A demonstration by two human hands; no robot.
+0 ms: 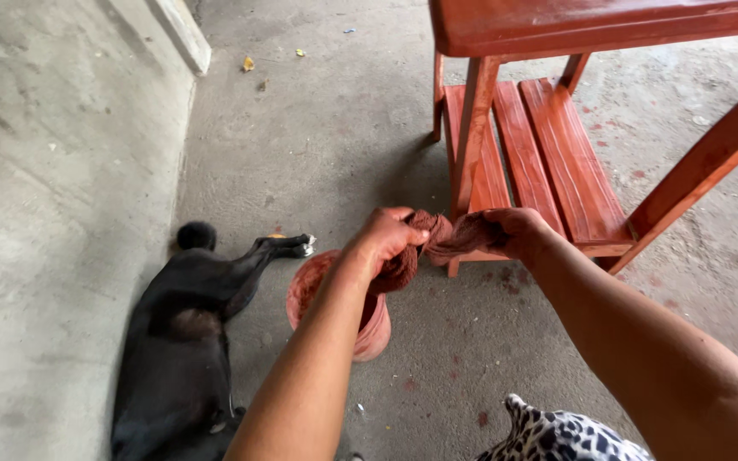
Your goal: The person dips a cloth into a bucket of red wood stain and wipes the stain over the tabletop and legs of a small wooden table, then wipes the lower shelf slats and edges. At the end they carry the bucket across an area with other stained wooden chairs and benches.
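A reddish-brown stained cloth [446,240] is twisted tight between both hands. My left hand [383,239] grips its left end, and the cloth's tail hangs down beside that wrist. My right hand [518,230] grips the other end. The hands are held above a small stained bucket [307,286] that stands on the concrete floor. Just behind the hands stands a red-brown wooden bench [557,154] with a slatted lower shelf and a glossy top.
A black dog [185,341] lies stretched on the floor at the left, close to the bucket. A grey concrete wall [53,196] runs along the left side. Red spots dot the floor around the bench. Patterned clothing [557,435] shows at the bottom edge.
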